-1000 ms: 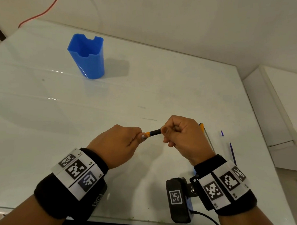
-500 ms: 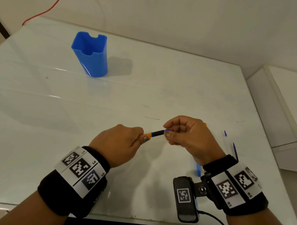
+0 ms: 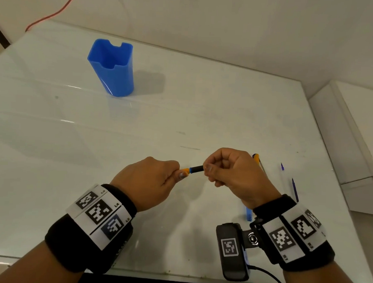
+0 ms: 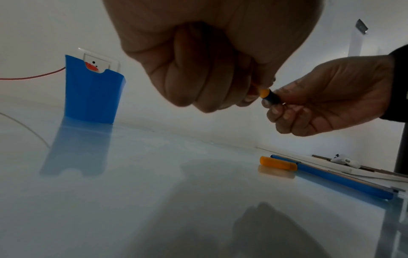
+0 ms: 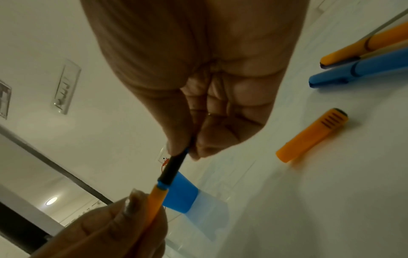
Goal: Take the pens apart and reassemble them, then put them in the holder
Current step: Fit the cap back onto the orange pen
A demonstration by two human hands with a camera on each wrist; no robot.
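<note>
My left hand (image 3: 177,173) grips the orange barrel (image 3: 185,170) of a pen held above the table near its front. My right hand (image 3: 207,172) pinches the black front section (image 3: 196,169) of that pen between thumb and fingers. In the right wrist view a thin blue ring (image 5: 163,184) shows where the black section (image 5: 174,167) meets the orange barrel (image 5: 156,200). The pen's far end is hidden inside my left fist (image 4: 209,61). The blue holder (image 3: 112,67) stands upright at the back left, with nothing visible in it.
An orange cap (image 5: 313,134) lies loose on the white table (image 3: 204,110) under my right hand. An orange pen (image 5: 364,45), a blue pen (image 5: 364,69) and thin blue-tipped refills (image 3: 294,189) lie to the right. A red cable (image 3: 58,11) runs at the back left.
My right fingers have shifted on the black section, covering the blue bit seen at its end half a second ago. Both hands stay in about the same place.
</note>
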